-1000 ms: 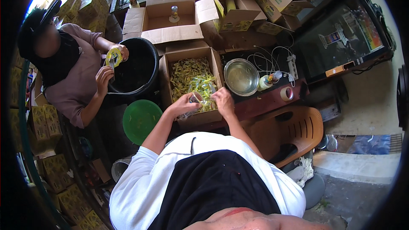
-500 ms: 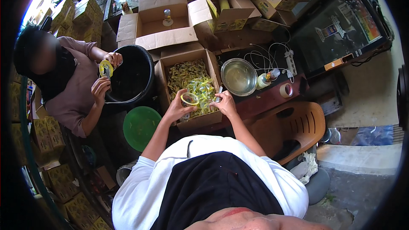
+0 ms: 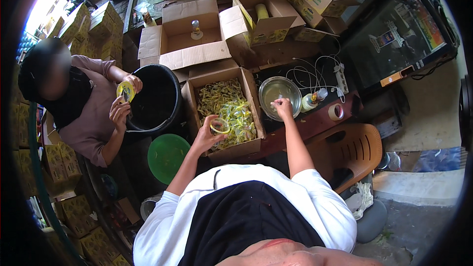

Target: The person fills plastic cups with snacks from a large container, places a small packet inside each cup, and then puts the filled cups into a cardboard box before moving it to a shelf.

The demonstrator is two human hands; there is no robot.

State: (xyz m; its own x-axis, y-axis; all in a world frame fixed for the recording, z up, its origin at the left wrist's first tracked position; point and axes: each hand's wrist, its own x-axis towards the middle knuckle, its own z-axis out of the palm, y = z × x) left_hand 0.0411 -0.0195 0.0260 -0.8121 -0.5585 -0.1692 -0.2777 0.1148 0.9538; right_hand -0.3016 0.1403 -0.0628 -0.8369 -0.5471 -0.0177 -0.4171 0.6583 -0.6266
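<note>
My left hand (image 3: 205, 137) is closed round a ring-shaped roll of clear and yellow film (image 3: 226, 131), held over the near left part of an open carton (image 3: 252, 99). Inside lie small yellow-and-clear wrapped pieces (image 3: 239, 120) at the near side and brownish-yellow pieces (image 3: 217, 93) at the far side. Reaching over the metal bowl (image 3: 298, 99), my right hand (image 3: 283, 109) has its fingers pinched together. A small pale bit shows at the fingertips, too small to name. The bowl seems to hold a shallow clear liquid.
On the left, a person (image 3: 81, 103) holds a yellow roll (image 3: 126, 90) beside a black tub (image 3: 178, 99). A green round lid or basin (image 3: 167, 157) lies nearer me. Right of the bowl are a bottle (image 3: 310, 101), a tape roll (image 3: 336, 112), a power strip (image 3: 341, 79) and a brown chair (image 3: 367, 143).
My right hand has left the carton's near right side and moved right, over the metal bowl. My left hand keeps the roll above the carton. The view has shifted slightly.
</note>
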